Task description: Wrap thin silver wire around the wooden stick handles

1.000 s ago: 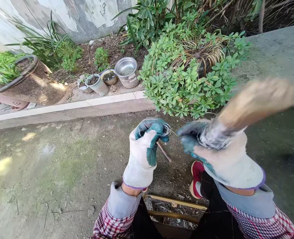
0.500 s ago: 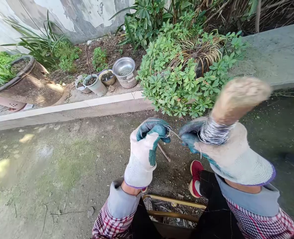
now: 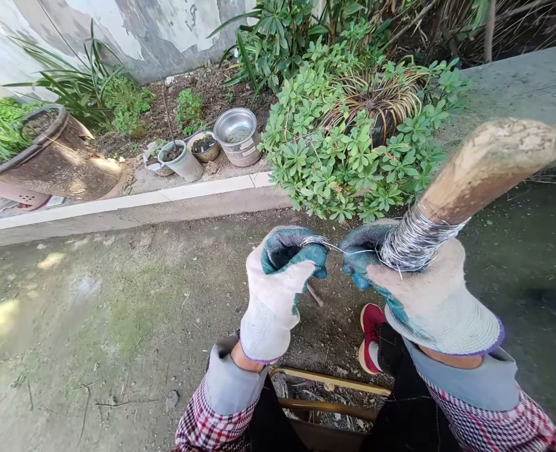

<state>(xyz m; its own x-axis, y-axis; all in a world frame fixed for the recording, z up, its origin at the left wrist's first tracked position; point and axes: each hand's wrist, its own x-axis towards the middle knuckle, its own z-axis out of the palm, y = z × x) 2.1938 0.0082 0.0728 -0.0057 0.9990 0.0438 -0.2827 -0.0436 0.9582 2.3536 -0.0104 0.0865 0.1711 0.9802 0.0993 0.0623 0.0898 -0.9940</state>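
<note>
My left hand (image 3: 275, 285), in a white work glove with green-coated fingers, pinches a small bunch of thin silvery wire (image 3: 319, 241). From it a single strand runs to the right. My right hand (image 3: 421, 295), gloved the same way, is closed round a thick wooden stick (image 3: 489, 166) that tilts up to the right. Many turns of wire (image 3: 416, 240) are wound about the stick just above this hand. A short cut end pokes out below the winding. The right fingers hide the lower part of the stick.
Ahead, a low tiled bed edge (image 3: 202, 191) holds a metal pot (image 3: 236, 135), small pots and a big brown planter (image 3: 56, 157). A leafy bush (image 3: 325, 150) overhangs the edge. Below lie a thin stick (image 3: 314, 295) and a yellow metal frame (image 3: 329, 379) between my legs.
The wooden stick has swung to the right and leans over more. My left hand has shifted slightly right, and the wire bunch sits higher along its fingers.
</note>
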